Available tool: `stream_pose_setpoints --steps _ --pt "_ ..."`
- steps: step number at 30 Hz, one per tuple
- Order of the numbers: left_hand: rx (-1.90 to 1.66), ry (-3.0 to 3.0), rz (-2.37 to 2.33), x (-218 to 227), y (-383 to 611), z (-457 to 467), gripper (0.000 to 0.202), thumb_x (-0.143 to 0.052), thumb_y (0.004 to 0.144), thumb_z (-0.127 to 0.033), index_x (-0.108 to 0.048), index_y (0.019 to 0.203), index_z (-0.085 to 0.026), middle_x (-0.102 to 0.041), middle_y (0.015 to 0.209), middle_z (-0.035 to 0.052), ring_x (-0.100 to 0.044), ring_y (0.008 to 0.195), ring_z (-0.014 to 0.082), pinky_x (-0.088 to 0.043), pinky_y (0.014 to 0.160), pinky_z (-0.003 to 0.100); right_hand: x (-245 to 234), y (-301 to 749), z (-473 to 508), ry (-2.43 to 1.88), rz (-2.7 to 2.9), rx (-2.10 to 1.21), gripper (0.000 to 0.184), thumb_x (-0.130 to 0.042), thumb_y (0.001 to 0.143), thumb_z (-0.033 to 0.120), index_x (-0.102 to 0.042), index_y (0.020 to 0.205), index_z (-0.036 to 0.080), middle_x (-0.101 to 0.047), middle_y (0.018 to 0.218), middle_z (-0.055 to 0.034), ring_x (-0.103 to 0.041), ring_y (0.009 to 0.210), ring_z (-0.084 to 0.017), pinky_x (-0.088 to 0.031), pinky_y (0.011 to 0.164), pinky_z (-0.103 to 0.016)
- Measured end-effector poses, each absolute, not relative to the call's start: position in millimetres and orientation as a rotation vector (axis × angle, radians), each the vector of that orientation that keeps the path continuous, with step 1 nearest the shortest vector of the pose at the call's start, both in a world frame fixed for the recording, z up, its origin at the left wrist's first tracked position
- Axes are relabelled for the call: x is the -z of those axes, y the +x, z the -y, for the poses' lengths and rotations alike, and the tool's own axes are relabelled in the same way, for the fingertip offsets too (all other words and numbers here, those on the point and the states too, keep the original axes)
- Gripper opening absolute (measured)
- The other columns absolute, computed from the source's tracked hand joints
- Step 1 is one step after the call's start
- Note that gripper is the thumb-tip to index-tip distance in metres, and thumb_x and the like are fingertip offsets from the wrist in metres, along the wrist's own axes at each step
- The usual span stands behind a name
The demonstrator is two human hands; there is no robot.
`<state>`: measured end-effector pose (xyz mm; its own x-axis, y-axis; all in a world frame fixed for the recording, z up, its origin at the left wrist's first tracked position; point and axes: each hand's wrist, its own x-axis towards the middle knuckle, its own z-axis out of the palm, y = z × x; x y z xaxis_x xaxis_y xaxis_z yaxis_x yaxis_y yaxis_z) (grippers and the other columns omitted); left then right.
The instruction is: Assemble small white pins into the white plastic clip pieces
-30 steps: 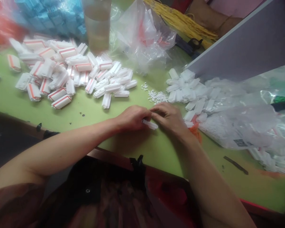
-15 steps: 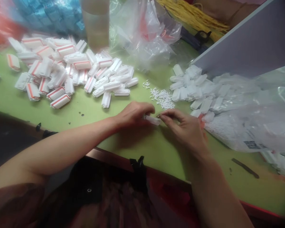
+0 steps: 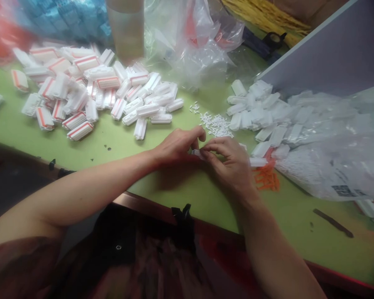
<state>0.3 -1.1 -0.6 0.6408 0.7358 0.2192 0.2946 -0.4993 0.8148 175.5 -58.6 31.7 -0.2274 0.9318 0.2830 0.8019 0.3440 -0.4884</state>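
Observation:
My left hand (image 3: pixel 182 145) pinches a small white plastic housing (image 3: pixel 195 153) just above the green table (image 3: pixel 174 187). Against its right end, my right hand (image 3: pixel 227 160) has thumb and fingertips pressed together; whatever they pinch is too small to make out. Tiny white pins (image 3: pixel 216 124) lie scattered just beyond both hands. Beside my right wrist are small orange plastic pieces (image 3: pixel 266 176). To the right lies a pile of plain white housings (image 3: pixel 252 99), and on the left a larger pile of white pieces with orange stripes (image 3: pixel 87 83).
Clear plastic bags (image 3: pixel 324 166) with white parts spread over the right side. A dark flat strip (image 3: pixel 333 223) lies near the right front. At the back stand a cup of liquid (image 3: pixel 126 33) and crumpled bags (image 3: pixel 202 45). A grey panel (image 3: pixel 327 54) rises at back right.
My right hand has moved left onto the white housing, closing the gap to my left hand. The orange pieces now show beside my right wrist. The view has shifted slightly.

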Motion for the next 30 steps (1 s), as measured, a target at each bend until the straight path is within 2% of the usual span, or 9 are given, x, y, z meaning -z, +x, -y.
stream_pose_setpoints --steps 9,11,15,19,22,27,30 --pt "-0.755 2.088 -0.792 3.2 -0.4 0.6 0.034 -0.071 0.071 -0.027 -0.050 0.097 -0.018 -0.065 0.072 -0.0056 -0.052 0.059 0.0064 -0.036 0.058 0.019 -43.6 167.4 70.6 -1.367 2.404 0.392 0.014 -0.056 0.089 0.025 -0.070 0.087 0.024 -0.072 0.090 -0.0014 -0.055 0.078 -0.018 -0.029 0.071 -0.038" --pt "-0.743 2.091 -0.801 2.3 -0.5 0.6 0.033 -0.070 0.071 -0.023 -0.051 0.097 -0.018 -0.065 0.073 -0.0055 -0.052 0.059 0.0063 -0.036 0.059 0.019 -46.1 163.3 73.7 -1.377 2.445 0.461 0.014 -0.056 0.089 0.024 -0.070 0.088 0.024 -0.073 0.092 -0.0017 -0.054 0.078 -0.018 -0.027 0.070 -0.038" --pt "-0.702 2.079 -0.850 -2.3 -0.4 0.7 0.034 -0.074 0.069 -0.025 -0.055 0.096 -0.016 -0.066 0.075 -0.0042 -0.053 0.061 0.0069 -0.036 0.058 0.019 -45.7 171.1 72.5 -1.498 2.403 0.219 0.019 -0.053 0.091 0.029 -0.071 0.089 0.026 -0.073 0.099 -0.0014 -0.057 0.085 -0.019 -0.030 0.073 -0.038" --pt "-0.699 2.099 -0.866 -3.7 -0.3 -0.2 0.025 -0.077 0.069 -0.027 -0.063 0.087 -0.016 -0.066 0.078 -0.0017 -0.055 0.065 0.0087 -0.038 0.060 0.020 -41.4 204.5 66.7 -1.714 1.930 -0.191 0.027 -0.049 0.092 0.038 -0.071 0.088 0.023 -0.072 0.095 -0.0046 -0.063 0.087 -0.019 -0.043 0.074 -0.035" --pt "-0.744 2.133 -0.856 -2.4 -0.4 -0.7 0.014 -0.075 0.071 -0.023 -0.068 0.080 -0.015 -0.065 0.079 0.0004 -0.055 0.068 0.0094 -0.040 0.065 0.021 -36.5 227.1 64.5 -1.910 1.833 -0.168 0.027 -0.052 0.089 0.040 -0.072 0.085 0.022 -0.073 0.085 -0.0051 -0.063 0.078 -0.020 -0.043 0.071 -0.035" --pt "-0.775 2.120 -0.878 -1.2 -0.8 -0.9 0.014 -0.076 0.071 -0.023 -0.069 0.081 -0.015 -0.064 0.078 0.0003 -0.053 0.064 0.0084 -0.040 0.062 0.020 -31.8 239.0 62.4 -2.100 1.945 0.156 0.029 -0.049 0.089 0.036 -0.074 0.085 0.023 -0.075 0.096 -0.0077 -0.062 0.086 -0.025 -0.035 0.074 -0.039" --pt "-0.757 2.117 -0.878 -2.0 -1.3 -0.8 0.016 -0.076 0.070 -0.022 -0.070 0.083 -0.015 -0.063 0.078 0.0001 -0.051 0.063 0.0078 -0.040 0.062 0.020 -33.4 233.3 60.1 -2.037 1.998 0.176 0.028 -0.050 0.090 0.038 -0.074 0.088 0.023 -0.074 0.095 -0.0072 -0.061 0.088 -0.025 -0.033 0.074 -0.038"
